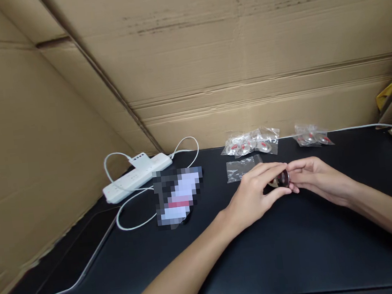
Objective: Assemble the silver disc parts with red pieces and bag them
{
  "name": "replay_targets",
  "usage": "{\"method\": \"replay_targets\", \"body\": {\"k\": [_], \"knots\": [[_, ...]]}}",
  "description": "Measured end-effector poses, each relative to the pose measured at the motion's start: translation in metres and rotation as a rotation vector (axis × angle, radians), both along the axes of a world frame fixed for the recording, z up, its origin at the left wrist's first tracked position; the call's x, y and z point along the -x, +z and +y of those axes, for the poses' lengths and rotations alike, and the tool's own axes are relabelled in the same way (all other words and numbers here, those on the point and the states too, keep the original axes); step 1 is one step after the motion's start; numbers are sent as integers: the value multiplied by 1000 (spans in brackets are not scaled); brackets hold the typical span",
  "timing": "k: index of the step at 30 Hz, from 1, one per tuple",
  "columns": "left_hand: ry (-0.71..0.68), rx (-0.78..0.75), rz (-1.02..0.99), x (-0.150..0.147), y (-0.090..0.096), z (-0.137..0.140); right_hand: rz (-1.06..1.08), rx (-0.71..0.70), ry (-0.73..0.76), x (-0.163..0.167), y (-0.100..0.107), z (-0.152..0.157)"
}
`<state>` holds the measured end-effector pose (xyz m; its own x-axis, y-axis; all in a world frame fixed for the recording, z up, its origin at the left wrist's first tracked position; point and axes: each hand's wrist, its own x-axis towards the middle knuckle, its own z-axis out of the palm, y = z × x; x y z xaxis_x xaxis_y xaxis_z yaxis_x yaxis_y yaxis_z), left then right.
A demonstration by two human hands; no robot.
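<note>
Between my two hands is a small round dark-red, shiny disc-like piece [283,179] with a pale rim; its exact kind does not show. My left hand [259,189] curls around its left side, thumb below and fingers above. From the right, the fingertips of my right hand [313,178] press against its edge. Part of the piece is hidden by the fingers. Just behind my left hand a flat clear plastic bag [239,168] lies on the black table [300,257].
Clear bags with round silvery, red-marked pieces [248,144] lie at the back, with more bagged pieces [311,136] to the right. At left are a white power strip [137,176], cables, a blurred-out object [180,198] and a dark tablet [79,254]. Cardboard walls [241,43] surround the table.
</note>
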<state>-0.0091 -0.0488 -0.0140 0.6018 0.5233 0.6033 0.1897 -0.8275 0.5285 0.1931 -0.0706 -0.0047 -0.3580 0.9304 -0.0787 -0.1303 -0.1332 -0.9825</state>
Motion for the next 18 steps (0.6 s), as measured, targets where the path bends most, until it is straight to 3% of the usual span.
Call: {"method": "replay_targets", "body": {"k": [18], "knots": [[19,74,14,-1,3,-3,68,67,-4,1,-10,2]]}}
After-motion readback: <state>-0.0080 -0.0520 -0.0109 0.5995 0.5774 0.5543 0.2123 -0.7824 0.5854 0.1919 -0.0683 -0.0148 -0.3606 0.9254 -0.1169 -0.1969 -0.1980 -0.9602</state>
